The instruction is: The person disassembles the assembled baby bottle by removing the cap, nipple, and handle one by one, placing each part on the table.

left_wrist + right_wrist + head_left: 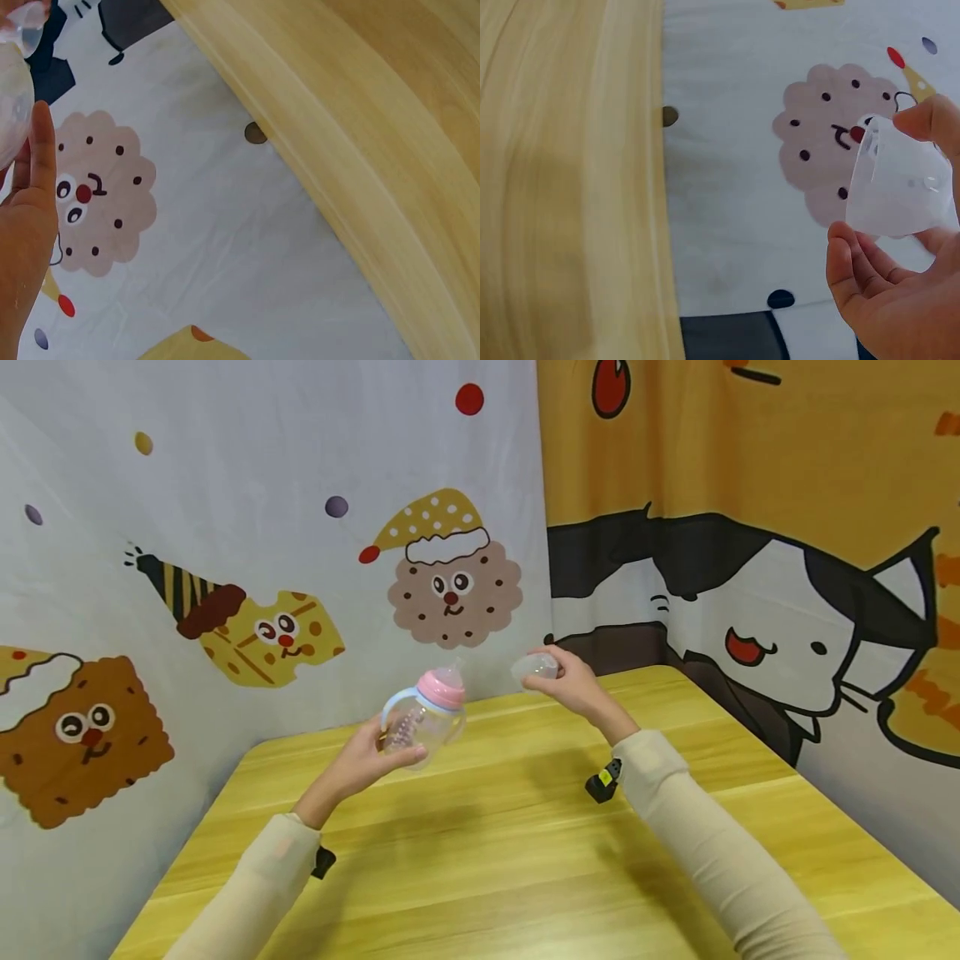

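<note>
A clear baby bottle (408, 727) with a pink collar, a pale blue handle and a clear teat is held tilted above the table. My left hand (367, 753) grips its body from the left, thumb across the front. To the right and apart from it, my right hand (567, 681) holds a translucent bottle cap (534, 669) between thumb and fingers. In the right wrist view the cap (900, 180) has its open rim facing left. Only an edge of the bottle (11, 105) shows in the left wrist view, beside the left hand (30, 225).
Below both hands is a yellow wood-grain table (465, 843). A white curtain (247, 468) with cartoon prints hangs behind it, and an orange one (750, 460) with a cat print on the right. Black devices (602, 783) sit at both wrists.
</note>
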`<state>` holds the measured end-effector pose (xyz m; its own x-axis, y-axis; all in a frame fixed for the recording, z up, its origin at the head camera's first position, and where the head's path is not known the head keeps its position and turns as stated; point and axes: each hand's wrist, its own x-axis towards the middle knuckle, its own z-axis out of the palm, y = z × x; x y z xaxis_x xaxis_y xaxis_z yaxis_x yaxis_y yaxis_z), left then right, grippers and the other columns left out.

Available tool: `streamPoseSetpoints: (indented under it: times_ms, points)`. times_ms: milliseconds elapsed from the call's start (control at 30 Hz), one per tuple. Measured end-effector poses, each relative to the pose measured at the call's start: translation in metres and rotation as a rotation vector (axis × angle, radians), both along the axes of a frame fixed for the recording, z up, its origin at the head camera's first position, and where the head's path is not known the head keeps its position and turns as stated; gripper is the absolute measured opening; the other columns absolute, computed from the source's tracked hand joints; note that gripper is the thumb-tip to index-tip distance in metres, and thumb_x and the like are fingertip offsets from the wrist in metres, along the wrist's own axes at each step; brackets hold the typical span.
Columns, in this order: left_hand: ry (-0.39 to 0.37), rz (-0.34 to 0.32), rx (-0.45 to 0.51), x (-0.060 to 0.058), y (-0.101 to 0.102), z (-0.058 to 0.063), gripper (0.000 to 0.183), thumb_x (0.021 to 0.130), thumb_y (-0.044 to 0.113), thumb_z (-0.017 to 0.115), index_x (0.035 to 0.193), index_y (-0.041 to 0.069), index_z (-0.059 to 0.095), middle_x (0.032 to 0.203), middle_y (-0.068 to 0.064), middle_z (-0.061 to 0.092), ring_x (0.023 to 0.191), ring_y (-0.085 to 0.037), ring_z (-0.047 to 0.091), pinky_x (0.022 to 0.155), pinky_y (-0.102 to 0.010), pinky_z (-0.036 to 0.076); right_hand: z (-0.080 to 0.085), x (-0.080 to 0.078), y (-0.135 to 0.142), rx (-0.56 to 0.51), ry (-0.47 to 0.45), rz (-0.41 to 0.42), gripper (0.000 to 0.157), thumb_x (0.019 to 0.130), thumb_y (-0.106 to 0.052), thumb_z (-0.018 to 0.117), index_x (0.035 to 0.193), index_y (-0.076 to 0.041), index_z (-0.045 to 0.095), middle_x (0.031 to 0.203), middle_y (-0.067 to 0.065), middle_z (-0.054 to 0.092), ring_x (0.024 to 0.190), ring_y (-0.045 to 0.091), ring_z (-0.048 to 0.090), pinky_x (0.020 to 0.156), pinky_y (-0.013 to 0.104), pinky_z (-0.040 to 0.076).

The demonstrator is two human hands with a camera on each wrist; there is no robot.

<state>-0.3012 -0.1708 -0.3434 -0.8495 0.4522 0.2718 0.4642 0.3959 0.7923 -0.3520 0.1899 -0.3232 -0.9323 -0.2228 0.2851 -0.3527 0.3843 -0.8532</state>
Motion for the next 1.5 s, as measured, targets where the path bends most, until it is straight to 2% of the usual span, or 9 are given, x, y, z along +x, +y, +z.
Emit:
streamPoseSetpoints:
  times_ms: [167, 367, 467, 700, 933, 1067, 1167, 1333, 1500]
  points:
    - [0.034, 0.004, -0.042, 0.004, -0.007, 0.003, 0.058, 0.086, 0.031, 0.076, 0.137, 0.023, 0.05, 0.126, -0.005, 0.059, 0.11, -0.024, 0.059, 0.089, -0.042, 0.051, -0.015, -0.002, 0.005, 0.046, -0.029, -0.052, 0.058, 0.085, -0.035, 0.074, 0.13, -0.014, 0.043, 0.109, 0.016, 0.055, 0.092, 0.028, 0.055, 0.073, 0.034, 0.049]
    - [0.107, -0.014, -0.087, 0.005, -0.011, 0.01, 0.059, 0.085, 0.034, 0.077, 0.136, 0.029, 0.049, 0.126, 0.0, 0.058, 0.112, -0.026, 0.059, 0.095, -0.045, 0.047, -0.031, -0.01, 0.011, 0.125, -0.003, -0.064, 0.053, 0.085, -0.03, 0.075, 0.129, -0.012, 0.052, 0.106, 0.013, 0.058, 0.09, 0.027, 0.056, 0.07, 0.034, 0.049]
    - [0.115, -0.013, -0.094, 0.006, -0.013, 0.012, 0.06, 0.084, 0.036, 0.077, 0.137, 0.032, 0.048, 0.125, 0.0, 0.058, 0.111, -0.025, 0.059, 0.093, -0.045, 0.048, -0.04, -0.016, 0.012, 0.172, 0.003, -0.061, 0.055, 0.084, -0.03, 0.075, 0.131, -0.011, 0.054, 0.106, 0.013, 0.059, 0.09, 0.026, 0.056, 0.069, 0.034, 0.049]
    - [0.118, -0.007, -0.107, 0.008, -0.017, 0.015, 0.062, 0.085, 0.032, 0.077, 0.139, 0.029, 0.046, 0.126, 0.0, 0.057, 0.109, -0.021, 0.058, 0.089, -0.043, 0.05, -0.061, -0.022, 0.013, 0.238, -0.014, -0.091, 0.064, 0.084, -0.031, 0.073, 0.137, -0.006, 0.048, 0.113, 0.018, 0.059, 0.091, 0.03, 0.058, 0.072, 0.037, 0.05]
    - [0.12, 0.008, -0.106, 0.01, -0.013, 0.023, 0.065, 0.084, 0.025, 0.078, 0.141, 0.025, 0.045, 0.13, -0.006, 0.055, 0.113, -0.026, 0.056, 0.092, -0.046, 0.048, -0.084, -0.026, 0.022, 0.285, -0.07, -0.135, 0.06, 0.083, -0.032, 0.075, 0.128, -0.004, 0.047, 0.11, 0.02, 0.06, 0.089, 0.029, 0.059, 0.069, 0.035, 0.05]
    - [0.131, -0.005, -0.119, 0.023, -0.007, 0.036, 0.062, 0.085, 0.022, 0.077, 0.139, 0.018, 0.047, 0.13, -0.012, 0.054, 0.112, -0.03, 0.056, 0.092, -0.046, 0.048, -0.089, -0.027, 0.023, 0.314, -0.079, -0.137, 0.057, 0.083, -0.033, 0.075, 0.125, -0.005, 0.048, 0.104, 0.018, 0.061, 0.082, 0.027, 0.058, 0.066, 0.034, 0.048]
    - [0.161, 0.004, -0.144, 0.031, -0.004, 0.044, 0.06, 0.085, 0.021, 0.077, 0.137, 0.015, 0.049, 0.127, -0.009, 0.055, 0.11, -0.028, 0.057, 0.09, -0.043, 0.049, -0.09, -0.027, 0.02, 0.328, -0.085, -0.115, 0.058, 0.083, -0.033, 0.074, 0.126, -0.005, 0.048, 0.103, 0.017, 0.061, 0.08, 0.026, 0.057, 0.065, 0.033, 0.048]
    - [0.211, 0.006, -0.158, 0.032, -0.002, 0.049, 0.06, 0.082, 0.023, 0.079, 0.135, 0.014, 0.052, 0.124, -0.005, 0.058, 0.108, -0.029, 0.059, 0.088, -0.04, 0.051, -0.094, -0.03, 0.018, 0.365, -0.098, -0.118, 0.059, 0.084, -0.033, 0.073, 0.129, -0.003, 0.048, 0.104, 0.016, 0.061, 0.082, 0.025, 0.057, 0.067, 0.034, 0.048]
    - [0.205, 0.0, -0.139, 0.031, -0.003, 0.051, 0.061, 0.082, 0.021, 0.079, 0.136, 0.014, 0.051, 0.124, -0.009, 0.058, 0.109, -0.028, 0.058, 0.089, -0.041, 0.051, -0.097, -0.031, 0.02, 0.403, -0.115, -0.132, 0.063, 0.084, -0.033, 0.072, 0.133, -0.003, 0.047, 0.111, 0.017, 0.06, 0.09, 0.028, 0.057, 0.074, 0.038, 0.049]
